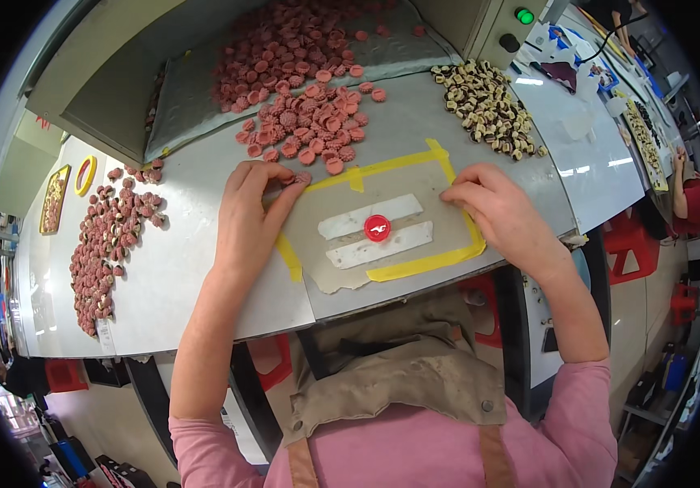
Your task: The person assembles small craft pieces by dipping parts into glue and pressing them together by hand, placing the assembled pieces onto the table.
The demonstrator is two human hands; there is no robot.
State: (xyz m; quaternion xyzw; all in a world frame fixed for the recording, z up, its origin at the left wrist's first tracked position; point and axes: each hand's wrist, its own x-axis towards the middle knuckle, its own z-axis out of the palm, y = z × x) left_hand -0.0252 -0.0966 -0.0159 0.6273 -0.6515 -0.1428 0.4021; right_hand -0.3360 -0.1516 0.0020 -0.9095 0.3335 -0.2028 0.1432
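My left hand (254, 213) is closed in a pinch on a pink bumpy piece (302, 178), shaped like a raspberry, at the left edge of a taped cardboard sheet (374, 180). Over the sheet's right edge, my right hand (506, 210) has thumb and fingertips together; anything between them is too small to make out. Two white strips (370, 216) lie across the sheet. On them rests a round red disc (377, 228) with a white mark. Just beyond the sheet lies a heap of pink bumpy pieces (305, 122), some with hollow sides up.
A larger pink heap (285, 53) fills the grey-lined opening behind. Cream-and-brown small pieces (488, 110) are piled at the far right. To the left spread pink-and-cream pieces (106, 244), near a yellow tape roll (85, 176) and a small tray (55, 200). Another person (691, 199) sits far right.
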